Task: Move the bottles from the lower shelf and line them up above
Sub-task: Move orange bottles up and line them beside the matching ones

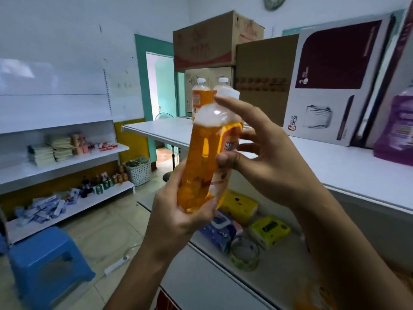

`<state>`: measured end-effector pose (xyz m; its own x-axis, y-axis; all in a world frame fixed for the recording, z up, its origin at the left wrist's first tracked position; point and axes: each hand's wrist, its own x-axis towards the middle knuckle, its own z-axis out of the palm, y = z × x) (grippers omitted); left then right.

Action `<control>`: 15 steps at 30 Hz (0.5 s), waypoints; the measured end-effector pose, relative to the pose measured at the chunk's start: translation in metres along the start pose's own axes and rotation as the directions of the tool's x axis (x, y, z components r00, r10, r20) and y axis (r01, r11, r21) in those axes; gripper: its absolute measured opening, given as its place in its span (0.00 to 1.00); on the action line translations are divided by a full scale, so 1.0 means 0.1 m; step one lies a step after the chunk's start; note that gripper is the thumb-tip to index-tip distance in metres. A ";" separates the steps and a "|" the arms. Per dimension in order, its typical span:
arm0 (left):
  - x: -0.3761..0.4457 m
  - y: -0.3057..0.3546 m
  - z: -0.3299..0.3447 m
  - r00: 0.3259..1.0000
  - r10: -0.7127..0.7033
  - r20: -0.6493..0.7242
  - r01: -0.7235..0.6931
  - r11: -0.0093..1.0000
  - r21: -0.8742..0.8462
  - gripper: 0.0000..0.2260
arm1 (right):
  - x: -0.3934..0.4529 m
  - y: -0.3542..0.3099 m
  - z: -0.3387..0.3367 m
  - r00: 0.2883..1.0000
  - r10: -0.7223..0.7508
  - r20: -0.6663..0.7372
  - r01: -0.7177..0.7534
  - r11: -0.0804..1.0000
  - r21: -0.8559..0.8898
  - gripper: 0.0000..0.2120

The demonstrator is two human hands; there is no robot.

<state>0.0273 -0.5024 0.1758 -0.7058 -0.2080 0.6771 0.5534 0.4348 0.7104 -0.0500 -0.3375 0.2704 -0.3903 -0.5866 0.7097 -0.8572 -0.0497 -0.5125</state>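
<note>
Now both hands' fingers (pixel 225 161) wrap the orange bottle (pixel 207 162).

A clear bottle (pixel 206 162) of orange liquid, foam at its shoulder, with an orange-and-white label, sits nearly upright and tilted slightly toward 1 o'clock, raised over the lower shelf. At its 12 o'clock, two matching white-capped bottles (pixel 201 95) stand upright, side by side, on the upper shelf (pixel 335 162)
</note>
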 end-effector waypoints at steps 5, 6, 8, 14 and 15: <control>0.55 -0.22 -0.19 0.994 0.066 0.083 -0.073 0.993 0.091 0.27 | 0.33 0.10 0.14 0.997 -0.037 -0.063 0.023 0.977 -0.210 0.37; 0.63 -0.28 -0.20 0.991 0.064 0.114 -0.071 0.996 0.060 0.27 | 0.39 0.12 0.16 0.997 -0.035 -0.064 0.018 0.967 -0.255 0.37; 0.79 -0.39 -0.25 0.981 0.077 0.180 -0.078 0.997 0.002 0.25 | 0.49 0.18 0.21 0.996 -0.031 -0.079 0.004 0.948 -0.320 0.37; 1.38 -0.74 -0.49 0.888 0.223 0.402 -0.124 0.958 -0.257 0.27 | 0.77 0.39 0.31 0.995 -0.018 -0.103 -0.016 0.948 -0.319 0.34; 1.48 -0.80 -0.52 0.871 0.238 0.429 -0.120 0.951 -0.286 0.27 | 0.83 0.42 0.33 0.995 -0.020 -0.099 -0.013 0.947 -0.322 0.35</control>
<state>-0.0983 -0.6136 0.2296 -0.6727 0.2980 0.6772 0.7370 0.1882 0.6492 -0.1076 -0.4149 0.2914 -0.4045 -0.5022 0.7643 -0.9145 0.2209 -0.3388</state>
